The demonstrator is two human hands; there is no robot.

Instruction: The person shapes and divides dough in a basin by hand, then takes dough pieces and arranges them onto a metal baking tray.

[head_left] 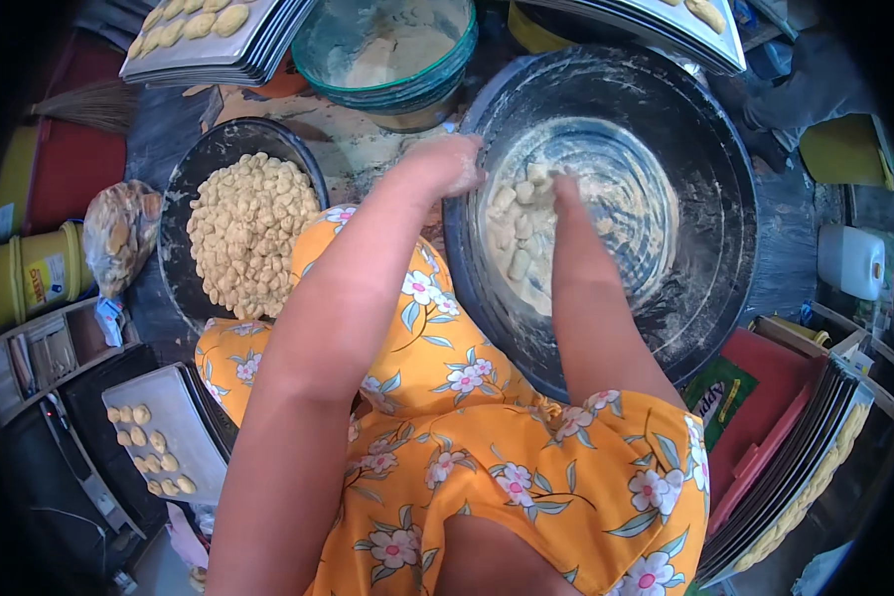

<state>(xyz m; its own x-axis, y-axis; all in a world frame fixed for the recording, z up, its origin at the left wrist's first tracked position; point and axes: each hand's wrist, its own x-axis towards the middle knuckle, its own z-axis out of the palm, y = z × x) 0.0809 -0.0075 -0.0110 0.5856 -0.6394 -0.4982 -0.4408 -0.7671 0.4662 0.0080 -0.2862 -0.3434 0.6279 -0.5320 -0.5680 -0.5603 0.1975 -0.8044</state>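
A wide black basin (710,238) stands in front of me, its inside dusted with flour. Several floured dough pieces (520,263) lie in a group at its left side. My right hand (564,186) reaches down into the basin beside the dough pieces, its fingers mostly hidden from above. Flour coats my left hand (451,165), whose fingers are bent over the basin's left rim. On the left, a smaller black basin (172,223) is heaped with small tan dough pieces (251,233).
Stacked teal basins (387,84) holding flour stand at the back. Baking trays with shaped dough rise at far left (199,45), far right (713,22) and near left (164,397). More stacked trays (800,477) stand near right. A filled plastic bag (119,236) sits by the smaller basin.
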